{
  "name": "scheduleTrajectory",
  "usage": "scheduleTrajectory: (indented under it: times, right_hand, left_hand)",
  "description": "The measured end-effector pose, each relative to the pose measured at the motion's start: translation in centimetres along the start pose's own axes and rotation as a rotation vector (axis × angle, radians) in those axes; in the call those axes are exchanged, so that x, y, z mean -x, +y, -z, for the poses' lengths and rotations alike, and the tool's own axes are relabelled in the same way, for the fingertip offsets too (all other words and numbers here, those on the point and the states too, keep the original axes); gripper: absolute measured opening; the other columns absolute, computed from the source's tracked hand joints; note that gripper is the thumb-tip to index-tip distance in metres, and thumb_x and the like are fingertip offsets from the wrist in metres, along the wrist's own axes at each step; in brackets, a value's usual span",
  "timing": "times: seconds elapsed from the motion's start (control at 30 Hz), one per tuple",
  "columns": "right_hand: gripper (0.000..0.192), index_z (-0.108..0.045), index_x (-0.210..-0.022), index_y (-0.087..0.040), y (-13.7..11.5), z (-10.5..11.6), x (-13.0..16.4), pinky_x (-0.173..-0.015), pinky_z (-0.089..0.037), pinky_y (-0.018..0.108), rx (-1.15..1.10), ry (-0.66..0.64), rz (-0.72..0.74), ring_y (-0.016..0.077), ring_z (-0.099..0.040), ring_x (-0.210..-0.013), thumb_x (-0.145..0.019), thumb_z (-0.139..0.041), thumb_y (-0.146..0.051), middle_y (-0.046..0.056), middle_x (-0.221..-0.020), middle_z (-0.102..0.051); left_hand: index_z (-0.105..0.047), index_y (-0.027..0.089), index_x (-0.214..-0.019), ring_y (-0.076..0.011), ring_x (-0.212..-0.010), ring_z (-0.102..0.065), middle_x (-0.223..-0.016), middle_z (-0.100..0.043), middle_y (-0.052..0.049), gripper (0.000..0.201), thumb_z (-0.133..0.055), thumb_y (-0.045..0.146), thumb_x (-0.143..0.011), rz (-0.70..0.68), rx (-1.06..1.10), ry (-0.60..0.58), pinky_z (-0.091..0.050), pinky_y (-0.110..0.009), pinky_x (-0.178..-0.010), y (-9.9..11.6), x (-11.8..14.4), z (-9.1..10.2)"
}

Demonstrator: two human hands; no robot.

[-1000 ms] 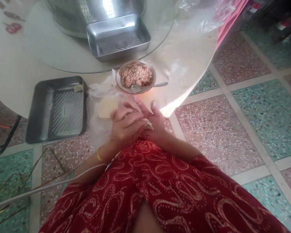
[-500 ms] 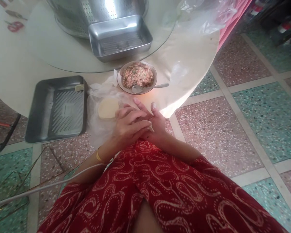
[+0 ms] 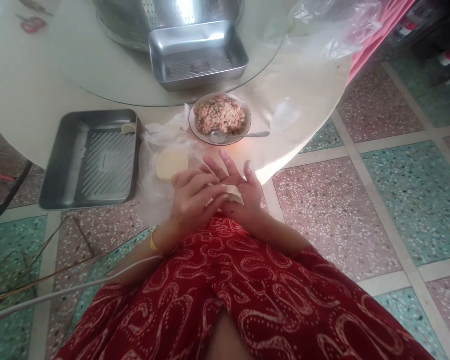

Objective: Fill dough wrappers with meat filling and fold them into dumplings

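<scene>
My left hand [image 3: 189,200] lies over my right hand [image 3: 243,192], and together they press a pale dumpling wrapper [image 3: 233,193] between them above my red patterned lap. Only an edge of the wrapper shows between the fingers. A stack of round wrappers [image 3: 171,163] rests on clear plastic just beyond my left hand. Farther out stands a bowl of minced filling [image 3: 220,116] with a metal spoon [image 3: 240,135] leaning on its rim.
A steel tray [image 3: 92,159] with one small dumpling [image 3: 128,128] in its far corner sits at the table's left edge. A second steel tray [image 3: 197,54] and a perforated metal basin [image 3: 165,15] stand on a glass turntable. Cables run across the tiled floor at left.
The view has shifted a little, so the table's things sit slightly to the right. My right fingers have spread more, and the wrapper's edge shows more between my hands.
</scene>
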State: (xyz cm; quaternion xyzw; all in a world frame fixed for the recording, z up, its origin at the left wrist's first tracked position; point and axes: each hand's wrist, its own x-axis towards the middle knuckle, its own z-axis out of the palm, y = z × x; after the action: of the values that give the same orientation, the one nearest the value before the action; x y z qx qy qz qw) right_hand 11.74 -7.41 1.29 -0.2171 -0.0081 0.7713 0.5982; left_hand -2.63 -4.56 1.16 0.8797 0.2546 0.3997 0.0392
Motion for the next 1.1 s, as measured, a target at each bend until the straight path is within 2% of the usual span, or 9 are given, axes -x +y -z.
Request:
scheduleTrajectory:
  times: [0.1, 0.27, 0.5, 0.63, 0.77, 0.93, 1.1]
  right_hand:
    - [0.049, -0.066, -0.115, -0.031, 0.23, -0.1, -0.16, -0.088, -0.06, 0.037, 0.013, 0.028, 0.014, 0.0172, -0.067, -0.107, -0.095, -0.032, -0.059, 0.004, -0.122, -0.074]
    - [0.051, -0.065, -0.119, -0.034, 0.1, 0.3, -0.25, -0.091, -0.059, 0.037, 0.043, -0.012, 0.05, 0.0163, -0.067, -0.111, -0.096, -0.027, -0.059, 0.001, -0.119, -0.075]
    - [0.051, -0.067, -0.114, -0.034, 0.33, 0.34, -0.54, -0.093, -0.057, 0.039, 0.055, 0.016, 0.074, 0.0172, -0.067, -0.11, -0.095, -0.028, -0.06, 0.001, -0.117, -0.075]
    - [0.05, -0.067, -0.116, -0.035, 0.35, 0.25, -0.47, -0.093, -0.057, 0.041, 0.086, 0.031, 0.075, 0.018, -0.066, -0.112, -0.093, -0.031, -0.061, 0.002, -0.12, -0.074]
    - [0.052, -0.066, -0.117, -0.034, 0.2, 0.23, -0.38, -0.094, -0.057, 0.041, 0.08, 0.031, 0.077, 0.0182, -0.066, -0.114, -0.095, -0.025, -0.059, 0.001, -0.119, -0.075]
    - [0.055, -0.066, -0.115, -0.033, 0.3, 0.21, -0.5, -0.093, -0.057, 0.039, 0.057, 0.03, 0.07, 0.0169, -0.067, -0.11, -0.098, -0.02, -0.058, 0.0, -0.115, -0.076]
    - [0.05, -0.065, -0.115, -0.032, 0.38, -0.1, -0.56, -0.091, -0.057, 0.039, 0.058, 0.066, 0.061, 0.018, -0.066, -0.11, -0.096, -0.025, -0.057, 0.003, -0.115, -0.075]
  left_hand:
    - [-0.066, 0.026, -0.101, -0.0183, -0.087, -0.063, -0.095, -0.073, 0.001, 0.014, -0.071, 0.021, -0.088, -0.024, -0.019, -0.002, -0.048, -0.037, -0.078, 0.26, 0.12, -0.19]
    - [-0.065, 0.025, -0.111, -0.0229, -0.093, -0.064, -0.098, -0.074, -0.003, 0.024, -0.073, 0.03, -0.088, 0.013, -0.047, 0.02, -0.045, -0.041, -0.08, 0.34, 0.4, -0.47]
    - [-0.065, 0.025, -0.098, -0.0199, -0.085, -0.063, -0.087, -0.075, 0.001, 0.012, -0.071, 0.023, -0.088, 0.024, -0.077, 0.026, -0.042, -0.038, -0.077, 0.31, 0.74, -0.49]
    - [-0.065, 0.024, -0.099, -0.0203, -0.086, -0.063, -0.087, -0.075, 0.0, 0.013, -0.071, 0.021, -0.088, 0.03, -0.061, 0.025, -0.042, -0.039, -0.077, 0.42, 0.74, -0.39]
    - [-0.066, 0.025, -0.105, -0.0218, -0.09, -0.065, -0.091, -0.075, -0.002, 0.016, -0.069, 0.028, -0.089, 0.054, -0.066, 0.054, -0.042, -0.04, -0.078, 0.52, 0.88, -0.47]
    - [-0.064, 0.024, -0.093, -0.0205, -0.083, -0.063, -0.083, -0.073, 0.0, 0.009, -0.071, 0.026, -0.088, 0.072, -0.071, 0.067, -0.041, -0.039, -0.076, 0.76, 0.69, -0.59]
    - [-0.061, 0.023, -0.089, -0.019, -0.08, -0.061, -0.079, -0.072, 0.001, 0.01, -0.07, 0.018, -0.087, 0.065, -0.054, 0.059, -0.043, -0.037, -0.074, 0.91, 0.26, -0.81]
